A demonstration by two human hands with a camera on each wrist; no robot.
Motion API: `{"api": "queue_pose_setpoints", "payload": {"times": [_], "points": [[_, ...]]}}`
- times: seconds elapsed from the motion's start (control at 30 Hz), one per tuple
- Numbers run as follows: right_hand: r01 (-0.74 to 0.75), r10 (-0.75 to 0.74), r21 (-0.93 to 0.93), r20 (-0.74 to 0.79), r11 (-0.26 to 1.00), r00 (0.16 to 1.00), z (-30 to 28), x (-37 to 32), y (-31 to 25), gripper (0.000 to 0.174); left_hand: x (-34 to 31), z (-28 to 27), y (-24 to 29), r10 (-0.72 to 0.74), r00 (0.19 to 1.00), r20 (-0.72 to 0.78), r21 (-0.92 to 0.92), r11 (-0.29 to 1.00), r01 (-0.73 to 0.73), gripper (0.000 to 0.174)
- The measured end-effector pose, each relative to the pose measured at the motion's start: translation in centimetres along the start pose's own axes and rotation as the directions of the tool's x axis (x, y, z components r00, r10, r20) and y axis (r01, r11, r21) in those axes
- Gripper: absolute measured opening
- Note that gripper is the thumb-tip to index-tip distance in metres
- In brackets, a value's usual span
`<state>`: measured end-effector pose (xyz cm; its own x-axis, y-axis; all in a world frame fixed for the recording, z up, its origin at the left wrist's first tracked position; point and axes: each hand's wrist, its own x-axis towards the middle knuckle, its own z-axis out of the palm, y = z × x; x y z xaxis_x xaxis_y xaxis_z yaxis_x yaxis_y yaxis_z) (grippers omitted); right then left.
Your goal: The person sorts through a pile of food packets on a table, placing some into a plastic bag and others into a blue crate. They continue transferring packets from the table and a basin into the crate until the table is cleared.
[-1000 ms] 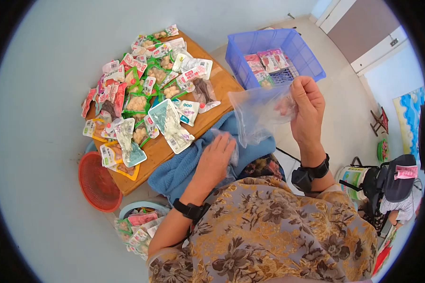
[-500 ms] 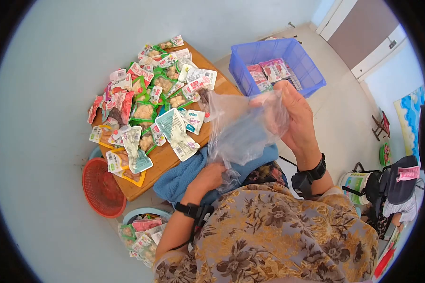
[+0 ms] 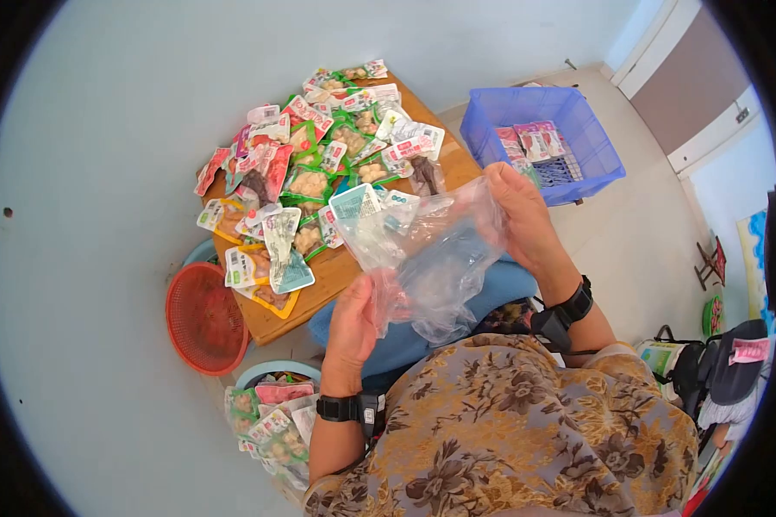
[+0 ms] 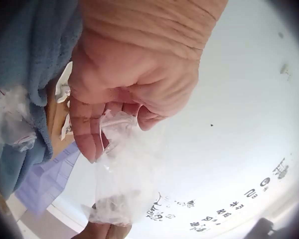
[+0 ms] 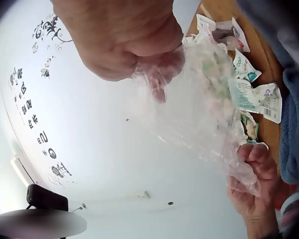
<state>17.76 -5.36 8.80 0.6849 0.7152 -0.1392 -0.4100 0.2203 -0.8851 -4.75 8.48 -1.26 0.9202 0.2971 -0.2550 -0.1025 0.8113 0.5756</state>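
Observation:
A clear plastic bag (image 3: 440, 250) is stretched between both hands above the lap in the head view. My left hand (image 3: 352, 323) pinches its lower left edge; in the left wrist view the thumb and fingers of that hand (image 4: 129, 84) close on the film (image 4: 124, 169). My right hand (image 3: 526, 215) grips the upper right edge, and in the right wrist view the same hand (image 5: 134, 45) has its fingers behind or inside the film (image 5: 199, 104); which of these I cannot tell. More crumpled clear plastic (image 4: 12, 124) lies on a blue cloth (image 4: 37, 55).
Many sealed food packets (image 3: 310, 181) are heaped on a wooden table (image 3: 272, 326) beyond the left hand. A blue crate (image 3: 608, 164) with several packets stands on the floor. A red basket (image 3: 207, 320) and a basin of packets (image 3: 276, 422) are beside the table.
My left hand has risen from the lap and now holds the bag's left edge. The right hand has moved a little lower and left, and the bag is spread between them. The head view has shifted.

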Motion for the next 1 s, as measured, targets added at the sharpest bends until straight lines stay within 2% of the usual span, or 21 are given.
{"api": "queue_pose_setpoints", "payload": {"times": [0.03,0.07,0.1,0.13,0.2,0.33,0.4,0.43,0.5,0.53,0.57,0.6,0.63,0.7,0.73,0.8,0.83,0.87,0.9,0.97,1.0], "points": [[-0.003,0.003,-0.002,0.008,1.0,1.0,-0.3,0.4,0.6,0.015,-0.4,-0.2,0.1,0.047,0.996,-0.076,0.024,0.999,-0.045,0.037],[0.01,-0.004,-0.148,0.041,0.989,0.999,-1.0,0.7,1.2,0.017,-0.8,-0.4,0.3,0.093,0.984,-0.15,0.051,0.995,-0.087,0.033],[0.028,-0.007,-0.291,0.072,0.956,0.997,-1.4,0.9,1.6,0.018,-1.0,-0.7,0.5,0.097,0.984,-0.152,0.047,0.995,-0.091,0.033],[0.026,-0.004,-0.295,0.075,0.955,0.997,-1.3,1.0,1.8,0.018,-1.2,-1.1,0.8,0.131,0.979,-0.157,0.014,0.991,-0.13,0.028],[0.046,-0.013,-0.467,0.073,0.883,0.997,-0.9,1.1,2.2,0.019,-1.7,-1.4,1.2,0.165,0.973,-0.164,-0.021,0.985,-0.17,0.024],[-0.094,0.122,-0.466,0.03,0.88,0.992,-0.4,1.3,2.1,0.023,-2.9,-1.1,1.8,0.228,0.947,-0.225,0.113,0.972,-0.207,0.016],[-0.191,0.2,-0.189,0.027,0.963,0.979,-0.9,1.7,3.0,0.028,-3.0,-0.9,2.0,0.265,0.935,-0.234,0.145,0.961,-0.236,0.014],[-0.193,0.202,-0.189,0.025,0.963,0.979,-0.8,1.5,2.9,0.028,-3.1,-0.8,2.0,0.321,0.909,-0.266,0.15,0.945,-0.29,0.014],[-0.379,0.35,0.233,0.159,0.895,0.923,-0.3,1.1,2.7,0.034,-3.1,-0.8,1.9,0.375,0.878,-0.297,0.156,0.927,-0.342,0.014],[-0.379,0.35,0.233,0.159,0.895,0.923,-0.1,0.8,2.9,0.034,-2.9,-1.0,1.8,0.408,0.841,-0.356,0.153,0.913,-0.378,0.013],[-0.45,0.391,0.287,0.242,0.846,0.888,-0.1,0.3,3.2,0.034,-2.7,-1.1,1.7,0.438,0.798,-0.414,0.153,0.898,-0.413,0.013],[-0.52,0.422,0.333,0.325,0.787,0.846,0.0,-0.3,3.6,0.034,-2.7,-1.1,1.7,0.438,0.799,-0.413,0.153,0.898,-0.413,0.013],[-0.518,0.42,0.334,0.325,0.787,0.847,0.0,-0.9,4.4,0.034,-2.7,-1.2,1.7,0.446,0.8,-0.402,0.141,0.893,-0.428,0.012],[-0.412,0.378,0.095,0.252,0.906,0.891,-0.5,-1.7,6.3,0.029,-2.6,-1.1,1.7,0.454,0.802,-0.388,0.131,0.888,-0.44,0.011],[-0.41,0.376,0.099,0.25,0.907,0.892,-1.1,-1.6,6.9,0.029,-2.7,-0.9,1.7,0.471,0.791,-0.391,0.159,0.881,-0.446,0.011],[-0.343,0.354,-0.087,0.259,0.935,0.899,-2.5,-1.6,7.6,0.025,-2.7,-0.4,1.8,0.487,0.784,-0.386,0.191,0.873,-0.448,0.01],[-0.34,0.349,-0.081,0.257,0.937,0.901,-2.7,-1.7,7.1,0.025,-2.7,-0.2,1.9,0.521,0.73,-0.443,0.24,0.853,-0.463,0.01],[-0.297,0.344,-0.224,0.213,0.928,0.914,-2.8,-1.8,6.3,0.021,-2.8,-0.1,1.9,0.554,0.669,-0.496,0.29,0.832,-0.473,0.01],[-0.255,0.333,-0.365,0.169,0.895,0.928,-2.9,-1.8,5.8,0.016,-2.7,-0.4,2.0,0.554,0.671,-0.493,0.293,0.832,-0.471,0.01],[-0.261,0.355,-0.383,0.198,0.886,0.914,-4.0,-1.9,5.6,0.016,-2.6,-1.3,2.2,0.691,0.54,-0.48,0.448,0.722,-0.527,0.01],[-0.267,0.379,-0.405,0.227,0.875,0.897,-4.3,-1.9,5.6,0.015,-2.8,-1.4,2.3,0.693,0.54,-0.479,0.448,0.721,-0.528,0.01]]}}
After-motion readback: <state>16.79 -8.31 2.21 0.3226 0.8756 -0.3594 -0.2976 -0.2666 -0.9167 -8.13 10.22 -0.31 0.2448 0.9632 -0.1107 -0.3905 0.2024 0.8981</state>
